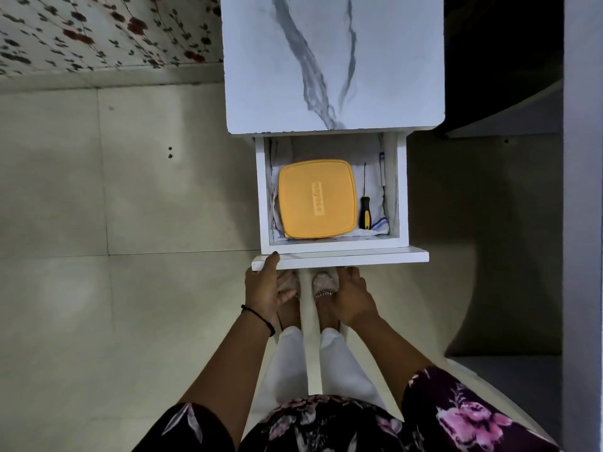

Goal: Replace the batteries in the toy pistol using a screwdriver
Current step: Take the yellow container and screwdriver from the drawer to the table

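At the bottom of the frame are your dark floral sleeves and white trousers, with both forearms stretched toward the middle. Your left hand, a black thread on its wrist, sits just left of centre. Its thumb lies on the top edge of the drawer front at the left corner, while the other fingers hang loosely bent below the panel and hold nothing. Your right hand is just right of centre. Its fingers are relaxed and empty, pointing up at the lower edge of the drawer front; you cannot tell whether the tips touch it. Between the hands your sandalled feet show on the pale tiled floor.

Above the hands, the white drawer stands pulled out, lined with a white cloth. A yellow lidded container fills its left and middle. The screwdriver lies just beside the container's right edge, on the cloth. Its black-and-yellow handle is toward the lower end and its thin shaft points to the top of the frame. No hand touches it.

Farther up, the marble-patterned cabinet top covers the upper centre, and flowered wallpaper fills the upper left.
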